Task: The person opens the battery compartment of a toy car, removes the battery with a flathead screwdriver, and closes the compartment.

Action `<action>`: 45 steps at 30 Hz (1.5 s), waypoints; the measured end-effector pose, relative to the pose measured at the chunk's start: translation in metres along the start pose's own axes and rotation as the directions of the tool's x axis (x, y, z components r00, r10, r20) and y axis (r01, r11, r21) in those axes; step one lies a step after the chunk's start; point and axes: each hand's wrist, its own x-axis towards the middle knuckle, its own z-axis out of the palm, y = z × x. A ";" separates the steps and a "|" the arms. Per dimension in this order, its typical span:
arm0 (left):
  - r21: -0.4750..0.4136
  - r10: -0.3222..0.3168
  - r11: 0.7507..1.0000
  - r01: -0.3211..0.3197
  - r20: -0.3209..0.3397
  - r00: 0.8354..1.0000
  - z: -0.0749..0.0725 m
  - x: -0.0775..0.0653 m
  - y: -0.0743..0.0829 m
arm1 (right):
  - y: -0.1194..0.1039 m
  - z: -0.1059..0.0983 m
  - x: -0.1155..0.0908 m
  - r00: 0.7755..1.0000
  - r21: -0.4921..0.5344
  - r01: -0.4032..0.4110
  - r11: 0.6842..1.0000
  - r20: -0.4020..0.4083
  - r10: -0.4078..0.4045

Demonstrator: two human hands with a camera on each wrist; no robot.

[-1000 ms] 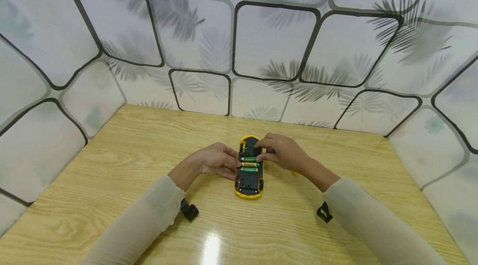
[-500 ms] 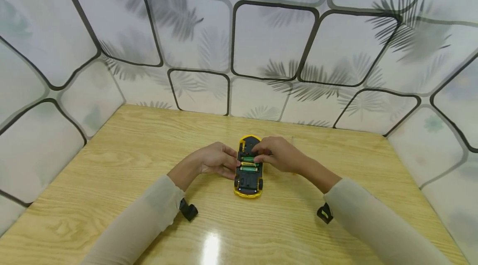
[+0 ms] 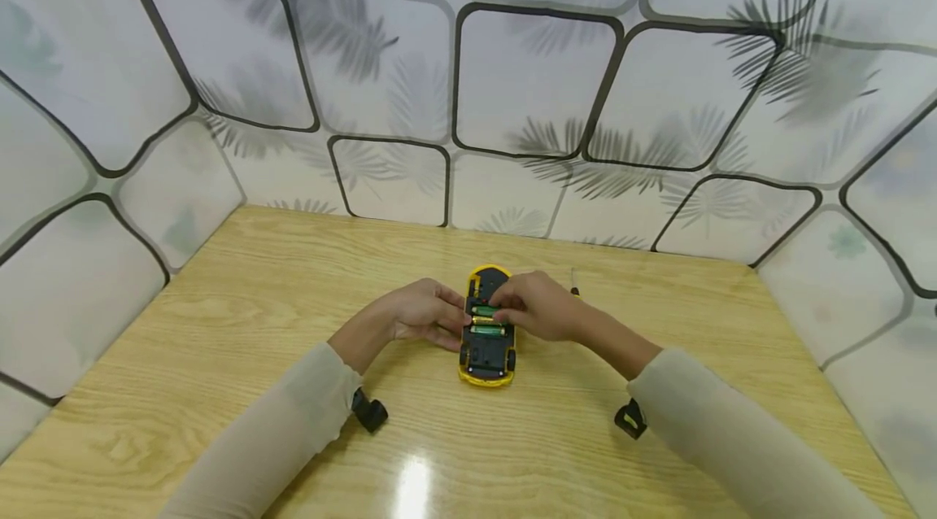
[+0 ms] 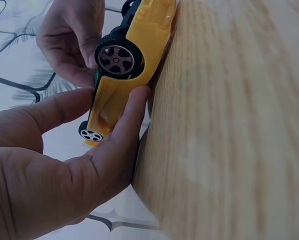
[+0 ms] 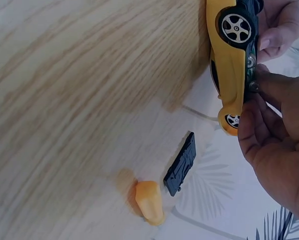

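A yellow toy car (image 3: 486, 360) lies upside down on the wooden table, its black underside facing up. Three batteries (image 3: 488, 331), green and gold, lie side by side in its uncovered battery compartment. My left hand (image 3: 428, 314) grips the car's left side; in the left wrist view its fingers (image 4: 134, 107) lie along the yellow body, with the thumb at the underside edge. From the right, my right hand (image 3: 538, 306) reaches over the compartment. Its bent thumb and forefinger pinch at the farthest green battery, covering its right end. Two battery ends (image 5: 253, 86) show beside the right thumb.
A thin screwdriver (image 3: 574, 290) lies behind the right forearm. In the right wrist view, a black battery cover (image 5: 180, 164) and a small yellow-orange piece (image 5: 149, 202) rest on the table (image 5: 79, 125). Patterned panels (image 3: 512, 185) stand along the back and sides.
My right hand has shifted slightly left and nearer over the batteries, uncovering the screwdriver behind it. The left hand and car have stayed almost still.
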 end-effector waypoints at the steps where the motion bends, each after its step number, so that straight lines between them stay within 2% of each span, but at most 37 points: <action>1: 0.000 -0.001 1.000 0.001 -0.002 1.000 0.000 0.000 0.000 | -0.001 0.001 0.001 1.000 0.010 -0.011 1.000 -0.003 0.011; 6: -0.009 -0.006 1.000 0.005 -0.012 1.000 0.000 0.000 0.000 | -0.004 0.002 0.002 0.997 0.057 -0.076 0.996 0.006 0.076; 11: -0.007 -0.005 1.000 0.005 -0.006 1.000 0.000 0.001 0.000 | -0.006 0.002 0.000 0.995 0.051 -0.096 0.994 0.016 0.095; 19: 0.016 0.001 1.000 -0.001 0.016 1.000 0.000 0.001 0.000 | 0.003 -0.001 -0.014 0.995 -0.036 -0.033 0.999 -0.090 0.029; 26: 0.016 0.006 1.000 -0.006 0.003 1.000 0.000 0.002 -0.001 | 0.021 -0.007 -0.032 0.983 -0.072 0.021 0.997 -0.181 -0.034; 32: 0.014 0.007 1.000 -0.007 -0.003 1.000 0.000 0.001 -0.001 | 0.035 -0.013 -0.045 0.971 -0.085 -0.003 0.996 -0.237 -0.017; 40: 0.013 0.014 1.000 -0.014 0.000 1.000 -0.001 0.000 -0.001 | 0.051 -0.016 -0.055 0.971 -0.107 -0.076 0.991 -0.234 0.049; 45: 0.014 0.014 1.000 -0.014 0.002 1.000 -0.001 0.000 -0.002 | 0.058 -0.014 -0.055 0.976 -0.111 -0.116 0.987 -0.198 0.092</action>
